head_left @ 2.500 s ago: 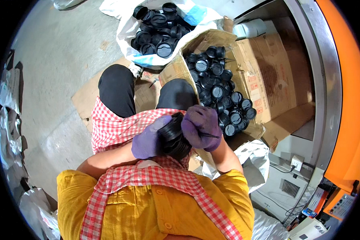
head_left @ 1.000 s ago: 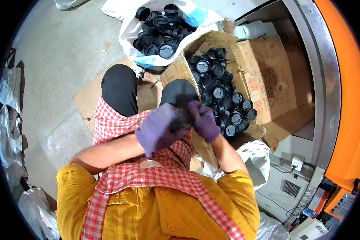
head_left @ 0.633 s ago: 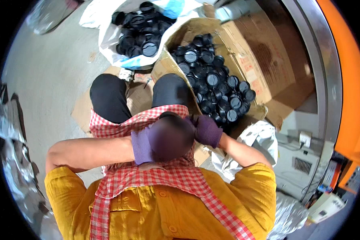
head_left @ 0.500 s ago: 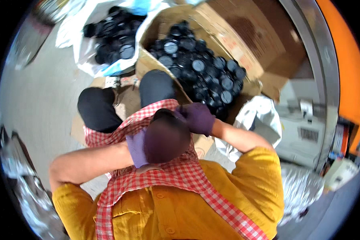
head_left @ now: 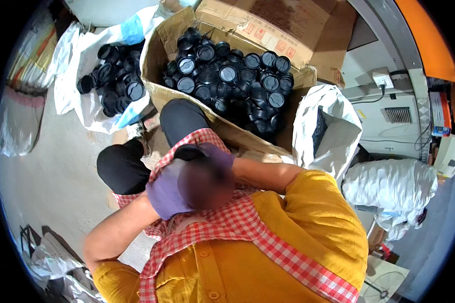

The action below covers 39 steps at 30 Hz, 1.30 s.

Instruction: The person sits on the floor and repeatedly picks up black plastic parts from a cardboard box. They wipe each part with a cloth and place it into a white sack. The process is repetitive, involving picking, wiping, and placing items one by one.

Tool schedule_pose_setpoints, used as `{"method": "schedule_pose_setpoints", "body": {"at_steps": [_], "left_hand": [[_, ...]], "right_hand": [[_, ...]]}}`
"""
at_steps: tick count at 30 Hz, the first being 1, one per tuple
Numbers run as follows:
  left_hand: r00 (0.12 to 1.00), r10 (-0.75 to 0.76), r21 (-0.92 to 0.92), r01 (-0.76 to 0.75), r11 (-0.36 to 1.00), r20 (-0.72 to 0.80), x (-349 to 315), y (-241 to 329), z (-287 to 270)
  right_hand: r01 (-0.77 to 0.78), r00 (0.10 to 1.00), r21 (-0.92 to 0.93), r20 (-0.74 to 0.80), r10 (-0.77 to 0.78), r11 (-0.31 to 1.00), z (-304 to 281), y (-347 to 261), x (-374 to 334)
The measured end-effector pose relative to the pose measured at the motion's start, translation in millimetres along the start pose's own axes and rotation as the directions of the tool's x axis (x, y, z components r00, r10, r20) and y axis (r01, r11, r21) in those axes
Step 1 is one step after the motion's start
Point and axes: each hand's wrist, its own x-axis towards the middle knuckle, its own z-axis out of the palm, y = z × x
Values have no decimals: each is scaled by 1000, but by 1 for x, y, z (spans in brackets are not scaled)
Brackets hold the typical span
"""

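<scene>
**Both gloved hands up close under the camera, the box of black caps past my knees**

I am holding both hands raised near my face, well above the work. My left hand [head_left: 166, 191], in a purple glove, is lying curled against a blurred patch in the middle of the view; I cannot tell whether it is gripping anything, since the fingers are hidden by that blur. My right hand [head_left: 215, 156], also in a purple glove, is showing only as a strip of knuckles and wrist at the upper edge of the same blur, and I cannot tell whether it is closed on something either. Both forearms are bare and bent, elbows out to the sides.

I am wearing a yellow shirt [head_left: 298, 242] with a red and white checked cloth [head_left: 247, 222] draped over my chest and lap. My knees, in black trousers [head_left: 121, 169], are poking out below the cloth.

Just beyond my knees a cardboard box [head_left: 159, 60] is standing open, and it is holding a heap of black round caps [head_left: 232, 83]. To its left a white sack [head_left: 81, 96] is lying open on the concrete floor with more black caps [head_left: 119, 83] in it. To the right of the box another white sack [head_left: 333, 131] is standing, well apart from both hands.
</scene>
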Motion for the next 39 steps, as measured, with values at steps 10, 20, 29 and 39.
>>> {"method": "schedule_pose_setpoints", "body": {"at_steps": [10,20,29,39], "left_hand": [[955,-256,189,282,941,-150,23,-25,-23],[603,-736,-785,-276,-555,308,-10,-25,-7],[410,-783,-655,-434,-619,468,9,15,31],[657,-584,-238,543,805,-477,28,33,-12]], "right_hand": [[390,231,-878,384,-894,-277,-12,-35,32],[751,439,-649,629,-641,-123,15,-89,-27],[640,406,-767,278,-871,54,8,-66,12],[-166,259,-943,-324,-910,288,-144,-40,44]]}}
